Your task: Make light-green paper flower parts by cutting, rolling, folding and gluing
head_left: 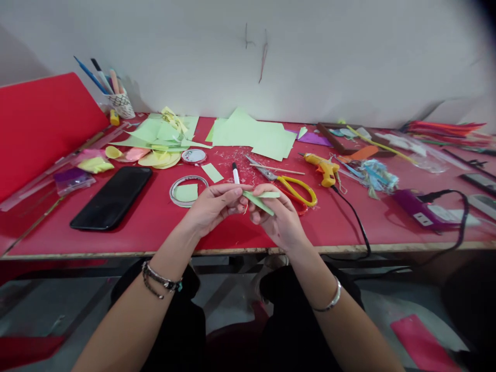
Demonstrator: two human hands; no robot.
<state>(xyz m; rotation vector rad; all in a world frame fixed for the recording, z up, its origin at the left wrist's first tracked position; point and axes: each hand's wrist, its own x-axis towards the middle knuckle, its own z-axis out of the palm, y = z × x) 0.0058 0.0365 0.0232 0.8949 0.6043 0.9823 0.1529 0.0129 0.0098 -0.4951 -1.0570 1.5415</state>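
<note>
Both hands meet above the front part of the red table. My left hand [217, 205] pinches the left end of a folded green paper piece [260, 201]. My right hand [279, 219] grips the same piece, whose two strips spread apart to the right. A thin yellowish strand hangs between the hands. Just behind them stand a white marker with a black tip [235, 173] and scissors with yellow and red handles [298, 190]. A tape ring [173, 192] with a green piece inside lies left of my left hand.
A black phone [112, 199] lies at the left. Green sheets [251, 135] are spread along the wall. A yellow glue gun [326, 169], its black cord, a purple power socket [422, 209] and blue tassels [374, 176] are on the right. A pen cup [122, 105] stands back left.
</note>
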